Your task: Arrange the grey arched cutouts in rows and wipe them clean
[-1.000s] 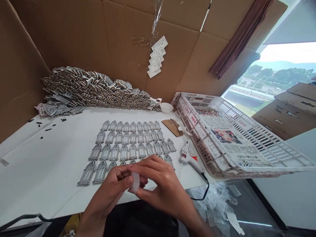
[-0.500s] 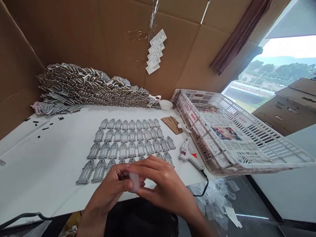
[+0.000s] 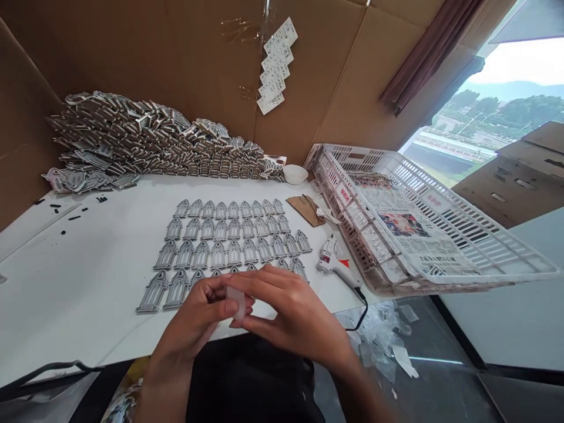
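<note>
Between my two hands, near the front edge of the table, is a small translucent white plastic piece (image 3: pixel 238 301), flat and narrow. My left hand (image 3: pixel 207 311) grips its left side with the thumb and curled fingers. From the right, my right hand (image 3: pixel 286 311) closes on it, fingers over the top and thumb below. Just beyond the hands lie rows of small grey arched window-shaped frames (image 3: pixel 217 255); my fingers hide part of the nearest row. To the right of these rows a white glue gun (image 3: pixel 335 263) with a red trigger rests on its side.
A big heap of similar frames (image 3: pixel 154 138) lines the cardboard wall. A white bowl (image 3: pixel 295 174) and a cardboard scrap (image 3: pixel 305 210) sit near a white plastic crate (image 3: pixel 374 252) lined with newspaper. Clear plastic scraps (image 3: pixel 374 338) litter the floor at right; small black bits (image 3: pixel 74 218) lie at left.
The whole view has tilted downward slightly, so the table and its things sit higher in the picture. Both hands keep hold of the plastic piece, which has turned a little.
</note>
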Motion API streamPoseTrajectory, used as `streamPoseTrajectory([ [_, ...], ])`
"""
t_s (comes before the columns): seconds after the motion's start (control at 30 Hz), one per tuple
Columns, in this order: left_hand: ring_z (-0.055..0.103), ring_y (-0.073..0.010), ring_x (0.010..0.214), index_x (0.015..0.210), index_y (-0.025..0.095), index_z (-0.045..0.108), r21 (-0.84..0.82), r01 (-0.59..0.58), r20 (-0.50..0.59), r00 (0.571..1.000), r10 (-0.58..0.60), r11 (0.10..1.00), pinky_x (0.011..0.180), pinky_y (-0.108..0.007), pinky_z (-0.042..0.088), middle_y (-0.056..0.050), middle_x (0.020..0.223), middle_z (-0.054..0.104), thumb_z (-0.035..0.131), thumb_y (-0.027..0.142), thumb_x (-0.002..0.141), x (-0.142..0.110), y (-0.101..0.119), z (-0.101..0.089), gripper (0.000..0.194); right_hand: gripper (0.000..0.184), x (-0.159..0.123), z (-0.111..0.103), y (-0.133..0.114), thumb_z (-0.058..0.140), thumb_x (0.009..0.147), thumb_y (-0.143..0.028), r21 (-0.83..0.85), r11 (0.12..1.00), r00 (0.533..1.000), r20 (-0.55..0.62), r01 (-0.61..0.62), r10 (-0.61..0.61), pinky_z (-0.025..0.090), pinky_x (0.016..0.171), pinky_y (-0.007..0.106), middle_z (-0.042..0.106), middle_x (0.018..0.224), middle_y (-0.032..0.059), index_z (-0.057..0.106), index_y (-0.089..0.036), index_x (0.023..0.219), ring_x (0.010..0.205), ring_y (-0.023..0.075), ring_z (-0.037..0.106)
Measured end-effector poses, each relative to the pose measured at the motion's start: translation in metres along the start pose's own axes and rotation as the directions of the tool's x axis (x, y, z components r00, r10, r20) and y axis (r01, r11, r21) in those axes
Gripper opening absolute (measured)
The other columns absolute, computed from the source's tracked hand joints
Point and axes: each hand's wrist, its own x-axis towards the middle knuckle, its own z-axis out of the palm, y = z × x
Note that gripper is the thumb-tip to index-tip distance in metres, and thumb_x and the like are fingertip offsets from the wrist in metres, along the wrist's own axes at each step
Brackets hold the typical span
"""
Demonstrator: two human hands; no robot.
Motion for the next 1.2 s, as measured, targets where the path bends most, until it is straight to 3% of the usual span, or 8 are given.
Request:
streamPoseTrajectory([
  [0.17, 0.06, -0.0124, 0.066, 0.088, 0.015, 0.08, 0.033, -0.009, 0.033, 0.999, 0.008, 0.999, 0.067, -0.019, 0.052, -0.003, 0.068, 0.065, 0.095, 0.052, 0.074, -0.001, 0.002, 0.0, 0.042, 0.052, -0.001, 0.001, 0.004, 0.075, 0.102, -0.036, 0.002, 1.0, 1.0, -0.015, 0.016, -0.016, 0.055, 0.103, 0.036, 0.074, 0.141, 0.0048, 0.059, -0.027, 0.15, 0.124, 0.0199, 0.071],
  [0.27, 0.065, -0.0152, 0.073, 0.093, 0.016, 0.082, 0.052, 0.023, 0.024, 0.999, -0.025, 0.998, 0.072, -0.021, 0.055, -0.006, 0.074, 0.07, 0.098, 0.055, 0.07, -0.004, 0.005, -0.001, 0.048, 0.051, -0.002, 0.002, 0.006, 0.076, 0.101, -0.037, -0.024, 0.999, 0.999, -0.025, 0.027, -0.028, 0.057, 0.099, 0.037, 0.076, 0.138, 0.0035, 0.06, -0.028, 0.149, 0.12, 0.0209, 0.073],
  [0.47, 0.069, -0.0175, 0.079, 0.099, 0.019, 0.084, 0.211, 0.074, -0.125, 0.991, -0.048, 0.975, 0.079, -0.021, 0.057, -0.006, 0.082, 0.075, 0.098, 0.052, 0.07, -0.011, 0.014, 0.003, 0.046, 0.041, -0.002, 0.005, 0.005, 0.066, 0.108, -0.033, -0.185, 0.982, 0.999, -0.027, 0.027, -0.032, 0.056, 0.092, 0.036, 0.072, 0.145, 0.0055, 0.06, -0.026, 0.147, 0.112, 0.0197, 0.074],
  [0.6, 0.069, -0.0205, 0.083, 0.094, 0.017, 0.083, 0.362, 0.063, -0.23, 0.973, 0.024, 0.93, 0.078, -0.023, 0.058, -0.007, 0.085, 0.075, 0.083, 0.059, 0.085, -0.021, 0.018, 0.004, 0.043, 0.04, -0.001, 0.005, 0.003, 0.064, 0.108, -0.024, -0.229, 0.973, 0.999, -0.016, 0.032, -0.037, 0.056, 0.092, 0.036, 0.072, 0.144, 0.0055, 0.06, -0.026, 0.147, 0.112, 0.0196, 0.073],
  [0.7, 0.069, -0.0218, 0.088, 0.101, 0.017, 0.082, 0.394, 0.027, -0.172, 0.984, 0.045, 0.919, 0.081, -0.025, 0.06, -0.008, 0.094, 0.076, 0.07, 0.059, 0.096, -0.029, 0.02, 0.002, 0.044, 0.042, -0.001, 0.002, 0.001, 0.065, 0.106, -0.022, -0.151, 0.987, 0.997, -0.031, 0.059, -0.064, 0.057, 0.095, 0.035, 0.073, 0.143, 0.0047, 0.059, -0.026, 0.148, 0.113, 0.018, 0.073],
  [0.83, 0.071, -0.0224, 0.092, 0.111, 0.02, 0.082, 0.386, 0.0, -0.044, 0.999, 0.018, 0.922, 0.081, -0.023, 0.058, -0.008, 0.096, 0.077, 0.078, 0.05, 0.092, -0.033, 0.023, 0.003, 0.036, 0.042, 0.001, -0.002, -0.002, 0.066, 0.107, -0.024, -0.05, 0.994, 0.99, -0.094, 0.1, -0.104, 0.057, 0.094, 0.034, 0.076, 0.138, 0.0046, 0.06, -0.027, 0.148, 0.11, 0.0173, 0.074],
  [1.0, 0.073, -0.0269, 0.093, 0.101, 0.019, 0.085, 0.267, 0.009, -0.013, 1.0, -0.006, 0.964, 0.088, -0.031, 0.062, -0.01, 0.096, 0.078, 0.087, 0.053, 0.083, -0.028, 0.023, 0.009, 0.038, 0.044, 0.003, -0.002, -0.006, 0.066, 0.107, -0.023, -0.038, 0.99, 0.983, -0.12, 0.136, -0.139, 0.057, 0.093, 0.035, 0.075, 0.139, 0.0056, 0.058, -0.028, 0.15, 0.111, 0.0177, 0.075],
  [1.2, 0.072, -0.0254, 0.088, 0.094, 0.016, 0.085, 0.277, -0.027, 0.04, 0.999, 0.016, 0.96, 0.076, -0.025, 0.058, -0.009, 0.083, 0.075, 0.088, 0.06, 0.08, -0.03, 0.023, 0.007, 0.046, 0.038, 0.002, -0.006, -0.009, 0.064, 0.107, -0.018, -0.034, 0.988, 0.985, -0.085, 0.149, -0.151, 0.057, 0.099, 0.035, 0.076, 0.139, 0.0037, 0.061, -0.026, 0.144, 0.118, 0.0185, 0.074],
])
